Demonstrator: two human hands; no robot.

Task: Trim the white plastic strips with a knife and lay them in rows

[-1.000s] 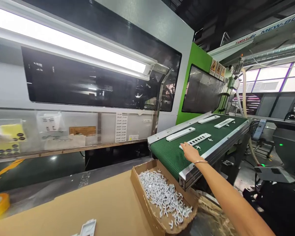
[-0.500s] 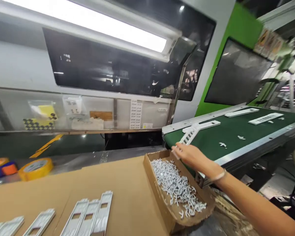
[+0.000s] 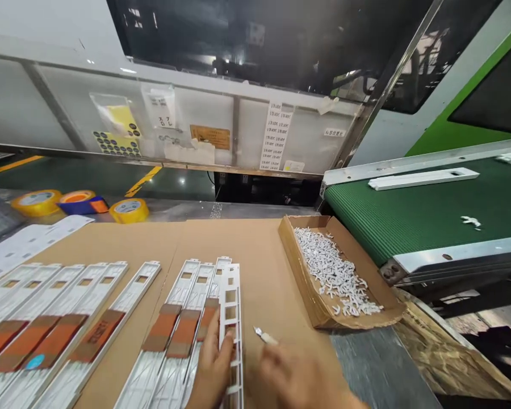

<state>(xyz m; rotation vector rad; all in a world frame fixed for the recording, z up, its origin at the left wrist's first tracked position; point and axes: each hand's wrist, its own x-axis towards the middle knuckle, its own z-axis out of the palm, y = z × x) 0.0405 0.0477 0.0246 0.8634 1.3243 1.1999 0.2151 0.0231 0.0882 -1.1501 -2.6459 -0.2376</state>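
Note:
My left hand point(image 3: 215, 358) is closed around a white slotted plastic strip point(image 3: 231, 298), which it holds upright along its length at the right end of a row of similar strips. My right hand point(image 3: 302, 375) is smeared by motion over the cardboard. At its fingertips lies the pale handle of a small craft knife point(image 3: 264, 335), its blade pointing up and left; whether the fingers grip it is unclear. Beside my left hand, several white strips point(image 3: 187, 284) with red-brown bands lie on the cardboard sheet point(image 3: 255, 244).
A cardboard tray point(image 3: 296, 272) of small white plastic bits point(image 3: 332, 267) stands right of my hands. Beyond it, a green conveyor belt point(image 3: 375, 221) carries another white strip point(image 3: 423, 178). Tape rolls point(image 3: 129, 211) sit at the back left. More banded strips point(image 3: 97, 335) lie at left.
My right hand has left the conveyor's end and come down to the cardboard. The slotted strip it held there appears now in my left hand. The view has swung down and left.

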